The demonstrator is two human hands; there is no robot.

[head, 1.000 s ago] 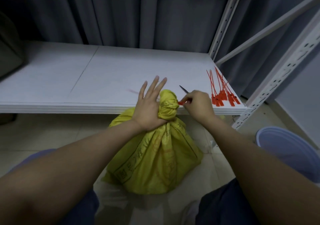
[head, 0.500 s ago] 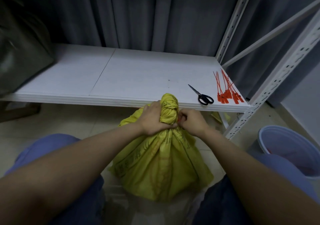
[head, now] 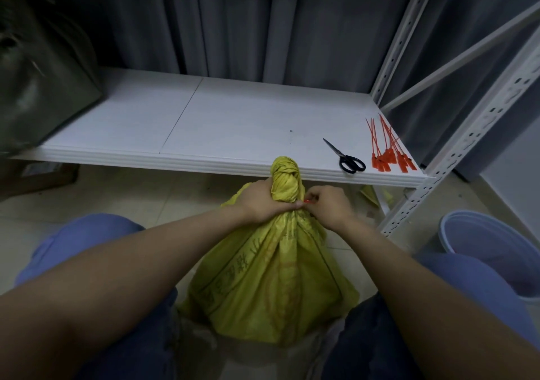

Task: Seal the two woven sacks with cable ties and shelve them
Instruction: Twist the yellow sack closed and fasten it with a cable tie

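Curtain first, since it fills the whole back: dark grey folds hanging behind a white shelf with punched metal uprights on the right. On the far left of that shelf sits a dark green sack, kinda blurry and cut off by the frame edge.

Down on the tiled floor, right in front of the shelf and between the person's knees, stands the yellow sack. It's upright, with its top twisted into a fat knob that pokes up just past the shelf edge. Off to the right on the floor is a pale lilac bucket, well apart from the sack.

Left hand is wrapped around the sack's neck just under the knob, fingers curled tight on the fabric. Right hand is at the same spot from the other side, fingertips pinching a red tie against the neck. Only a sliver of the red shows, so can't tell if it goes all the way round.

Black-handled scissors lie near the front right of the shelf, with a loose bunch of spare ties just beside them.
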